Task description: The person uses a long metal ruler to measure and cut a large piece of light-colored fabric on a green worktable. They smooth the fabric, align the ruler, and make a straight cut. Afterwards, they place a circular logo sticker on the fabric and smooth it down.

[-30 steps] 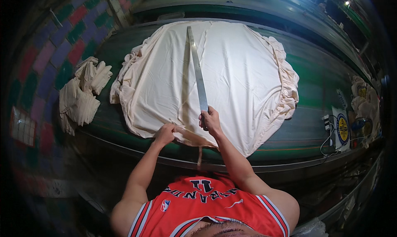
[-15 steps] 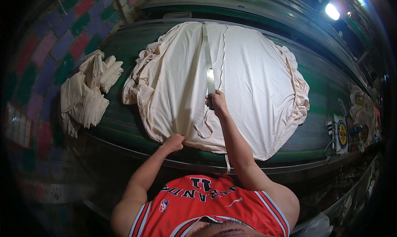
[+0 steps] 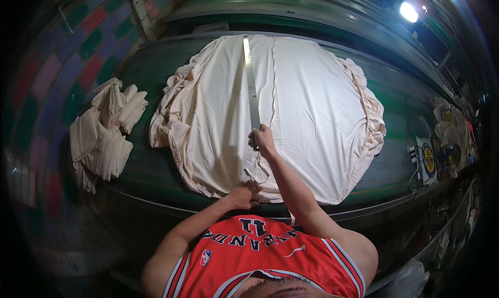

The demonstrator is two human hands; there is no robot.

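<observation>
A wide cream cloth lies spread over the green table, its left and right sides bunched into ruffled folds. My right hand is closed around the lower end of a long flat metal blade. The blade lies along the cloth, pointing to the far edge. Beside it, a thin wavy cord or seam runs the same way. Close to the cloth's near edge is my left hand, slightly blurred, its fingers loosely stretched toward a curled loose strip of cloth. Whether they touch the strip is unclear.
Folded cream cloths are heaped on the left of the green table. A blue-and-yellow printed item, a cable and crumpled cloths sit at the right end. A painted brick wall stands to the left.
My left hand has left its grip on the near edge and moved right, toward the middle. My right hand has come nearer and slightly left with the blade.
</observation>
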